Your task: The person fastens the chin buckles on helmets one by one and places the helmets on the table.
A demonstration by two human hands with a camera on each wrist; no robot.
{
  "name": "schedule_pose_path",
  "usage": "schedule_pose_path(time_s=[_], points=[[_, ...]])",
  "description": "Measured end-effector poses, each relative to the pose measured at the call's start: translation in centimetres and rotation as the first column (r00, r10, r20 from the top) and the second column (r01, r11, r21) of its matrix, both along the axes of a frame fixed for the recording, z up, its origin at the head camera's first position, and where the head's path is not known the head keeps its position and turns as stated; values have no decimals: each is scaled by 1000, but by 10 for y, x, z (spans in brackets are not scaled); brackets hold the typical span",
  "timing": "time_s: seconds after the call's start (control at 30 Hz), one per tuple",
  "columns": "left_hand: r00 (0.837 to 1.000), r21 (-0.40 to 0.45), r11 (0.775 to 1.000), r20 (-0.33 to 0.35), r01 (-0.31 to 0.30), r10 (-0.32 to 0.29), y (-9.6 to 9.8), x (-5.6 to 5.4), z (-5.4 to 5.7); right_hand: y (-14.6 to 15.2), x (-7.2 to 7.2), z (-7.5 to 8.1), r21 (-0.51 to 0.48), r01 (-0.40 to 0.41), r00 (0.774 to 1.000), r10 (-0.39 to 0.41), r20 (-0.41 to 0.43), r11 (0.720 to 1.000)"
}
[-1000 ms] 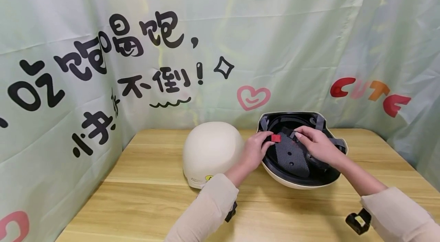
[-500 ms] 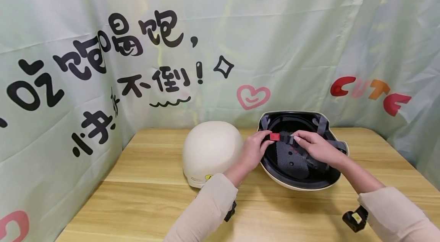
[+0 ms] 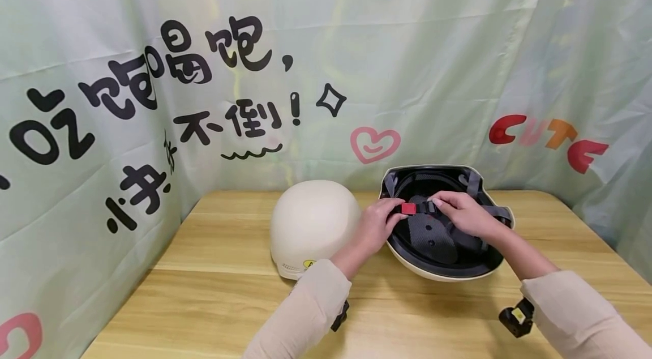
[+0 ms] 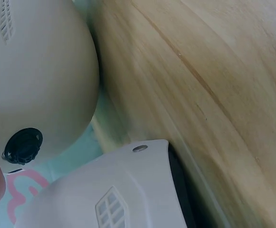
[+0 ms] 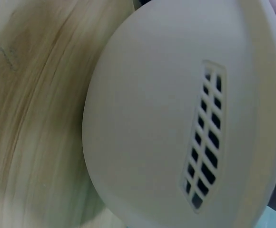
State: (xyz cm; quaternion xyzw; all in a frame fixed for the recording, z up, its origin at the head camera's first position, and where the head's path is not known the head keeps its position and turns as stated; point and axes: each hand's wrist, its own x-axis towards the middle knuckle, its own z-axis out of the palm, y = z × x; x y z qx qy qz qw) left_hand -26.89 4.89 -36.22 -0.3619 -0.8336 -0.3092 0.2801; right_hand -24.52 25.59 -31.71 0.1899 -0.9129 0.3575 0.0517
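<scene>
An upturned cream helmet [image 3: 433,274] with a black lining lies toward the back of the table. Over its opening, my left hand [image 3: 374,226] pinches the strap end with the red buckle [image 3: 408,209]. My right hand [image 3: 466,216] pinches the black buckle part [image 3: 428,208] on the other strap. The two buckle parts meet end to end; whether they are latched I cannot tell. In the right wrist view the helmet's vented shell [image 5: 142,114] hides most of the hand. The left wrist view shows this shell [image 4: 47,80] with a black round knob [image 4: 24,146].
A second cream helmet [image 3: 313,223] stands dome up just left of the upturned one, close to the left forearm. Both rest on a wooden table [image 3: 214,291]. A printed curtain [image 3: 433,64] hangs behind the table and along its sides.
The red buckle and the black part, apart a second ago, now lie in line and touch. My right hand has shifted slightly left; the left hand has barely moved.
</scene>
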Motion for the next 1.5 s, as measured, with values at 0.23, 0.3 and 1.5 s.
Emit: schedule_pose_path(time_s=[0.23,0.3,1.5], points=[[999,38,999,38,8,-9,0,1,-2,-2,0,-2,-42,-6,1000,7,14,999],[1000,8,1000,17,0,0,0,3,-1,0,1,-1,-35,-5,999,6,37,999],[999,-10,999,15,-42,42,1,4,-2,-17,15,-13,-197,59,998,-63,-18,979]])
